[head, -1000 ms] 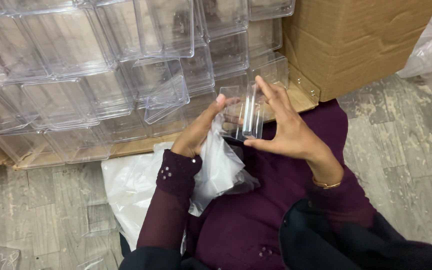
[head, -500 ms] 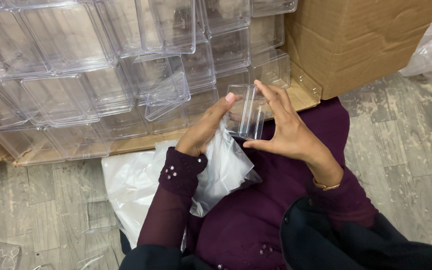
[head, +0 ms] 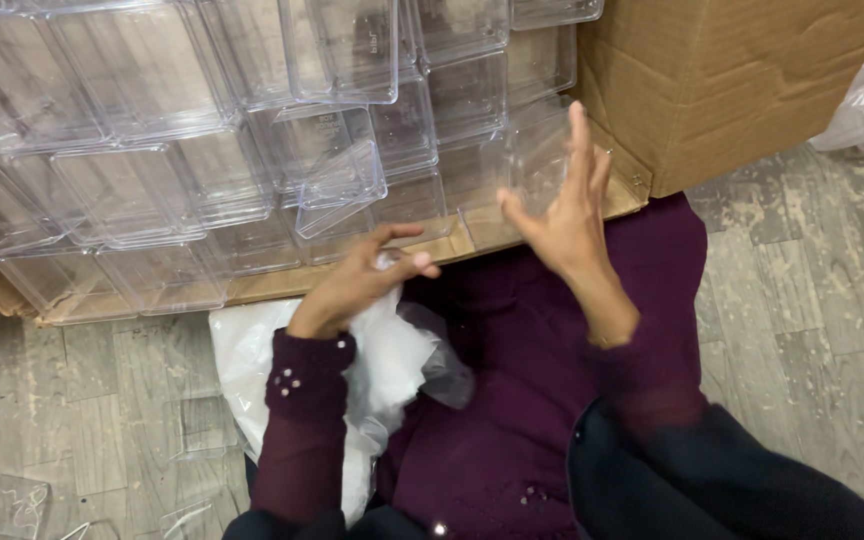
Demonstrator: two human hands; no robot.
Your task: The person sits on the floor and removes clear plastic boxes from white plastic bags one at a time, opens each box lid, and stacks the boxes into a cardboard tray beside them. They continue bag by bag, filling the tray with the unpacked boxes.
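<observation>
two hands busy: the right hand (head: 564, 222), fingers stretched flat on a clear rigid box (head: 537, 150) just left of the cardboard carton (head: 752, 90), can't tell if it's gripping. the left hand (head: 357, 285) pinches a crinkly white bag (head: 392, 365) down-left of the carton. looks like stacking among the glossy boxes (head: 152, 190); next needs square alignment.

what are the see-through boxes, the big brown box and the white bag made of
See-through boxes: apparently hard clear plastic, glossy, with sharp glinting edges. The right hand holds one. Big brown box: corrugated cardboard, matte, with folded flaps. White bag under the left hand: likely thin plastic film, crinkled and semi-translucent.
</observation>
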